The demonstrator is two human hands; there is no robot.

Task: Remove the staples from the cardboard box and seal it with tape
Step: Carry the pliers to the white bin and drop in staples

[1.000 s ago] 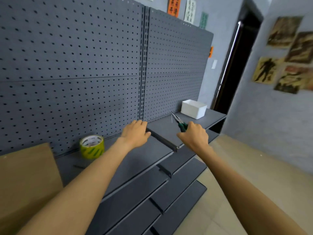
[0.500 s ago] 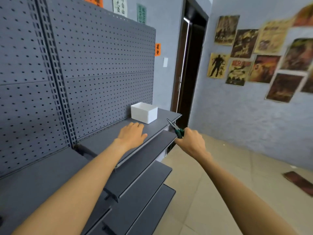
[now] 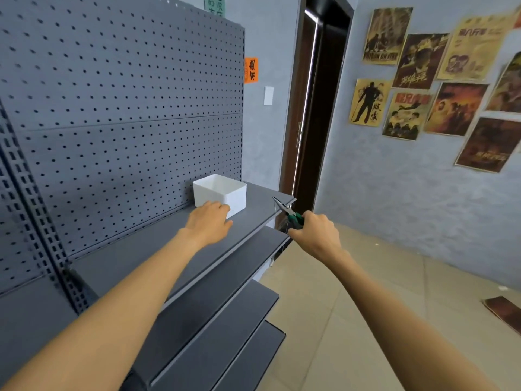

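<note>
Needle-nose pliers (image 3: 287, 212), green-handled, thin metal tips, are gripped by right hand (image 3: 315, 235) off the shelf's (image 3: 169, 258) right edge. Left hand (image 3: 210, 224), fingers relaxed, reaches the white square plastic bin (image 3: 225, 190).

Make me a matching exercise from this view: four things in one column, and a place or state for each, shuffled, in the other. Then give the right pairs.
Things:
1. white bin
2. pliers
3. left hand
4. orange label

Places or states:
A. gripped in the right hand, tips pointing up and away
B. stuck on the wall beside the pegboard
C. standing on the top shelf against the pegboard
D. reaching out over the shelf, fingers at the bin's near side

Pairs: 1-C, 2-A, 3-D, 4-B
</note>
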